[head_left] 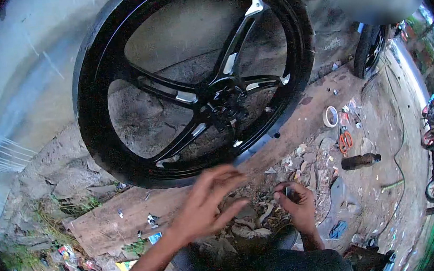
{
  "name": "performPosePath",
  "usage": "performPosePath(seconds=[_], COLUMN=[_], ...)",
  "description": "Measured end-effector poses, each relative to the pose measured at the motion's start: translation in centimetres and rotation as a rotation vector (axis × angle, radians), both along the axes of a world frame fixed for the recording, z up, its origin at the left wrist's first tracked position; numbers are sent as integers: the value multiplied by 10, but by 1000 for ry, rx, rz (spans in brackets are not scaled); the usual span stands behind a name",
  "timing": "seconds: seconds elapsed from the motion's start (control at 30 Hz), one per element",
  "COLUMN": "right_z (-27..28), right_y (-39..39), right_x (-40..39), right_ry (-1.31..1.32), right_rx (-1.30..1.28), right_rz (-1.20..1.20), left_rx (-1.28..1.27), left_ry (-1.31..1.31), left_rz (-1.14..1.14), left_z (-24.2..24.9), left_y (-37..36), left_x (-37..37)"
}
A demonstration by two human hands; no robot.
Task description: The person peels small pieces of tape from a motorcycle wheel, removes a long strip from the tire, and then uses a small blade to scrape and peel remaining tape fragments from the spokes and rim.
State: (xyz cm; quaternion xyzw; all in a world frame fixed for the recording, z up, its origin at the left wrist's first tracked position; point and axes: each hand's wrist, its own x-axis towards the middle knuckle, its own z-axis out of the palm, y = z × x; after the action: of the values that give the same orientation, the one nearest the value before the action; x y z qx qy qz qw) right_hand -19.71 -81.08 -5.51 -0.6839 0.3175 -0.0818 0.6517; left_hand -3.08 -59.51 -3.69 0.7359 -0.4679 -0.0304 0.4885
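A large black motorcycle wheel [91, 109] stands in front of me, leaning by the wall. Its spokes are glossy black with bare silver or white patches, and the hub is dark. Just below the lower rim is my left hand [208, 202], fingers stretched and thumb apart, with nothing in it. My right hand [299, 207] is to the right over the littered ground, its thumb and fingertips brought together in a pinch. Whatever is between those fingertips is too small to make out.
A wooden plank [130, 216] runs under the wheel. To the right lie a roll of tape [330, 116], orange-handled scissors [345, 142] and a dark bottle [361, 161]. Rubble and litter cover the ground. Another wheel [364, 52] and a red motorcycle [433, 128] stand farther off.
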Motion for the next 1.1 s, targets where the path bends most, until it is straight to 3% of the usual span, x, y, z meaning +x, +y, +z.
performPosePath(seconds=[0.03, 0.1, 0.2, 0.33, 0.77, 0.97, 1.1], right_z=[9, 14, 16, 21, 4, 1, -2], right_y=[4, 2, 13, 24, 32, 27, 23], right_x=[6, 9, 22, 33, 35, 30, 29], right_ry=[-19, 82, -45, 42, 23, 62, 80], right_rx=[-22, -43, 8, -54, -124, -164, -120], right_rz=[58, 170, 170, 223, 256, 265, 274], left_rx=[-40, -8, 5, 10, -2, 9, 33], left_ry=[174, 136, 169, 259, 446, 343, 410], left_rz=[-47, -104, -105, -78, -41, -21, -22], left_z=[-10, -25, -44, -55, -54, -60, -62], left_y=[-12, -20, -20, -10, 0, -5, -4], left_x=[-5, -7, -15, -18, -22, -27, -29])
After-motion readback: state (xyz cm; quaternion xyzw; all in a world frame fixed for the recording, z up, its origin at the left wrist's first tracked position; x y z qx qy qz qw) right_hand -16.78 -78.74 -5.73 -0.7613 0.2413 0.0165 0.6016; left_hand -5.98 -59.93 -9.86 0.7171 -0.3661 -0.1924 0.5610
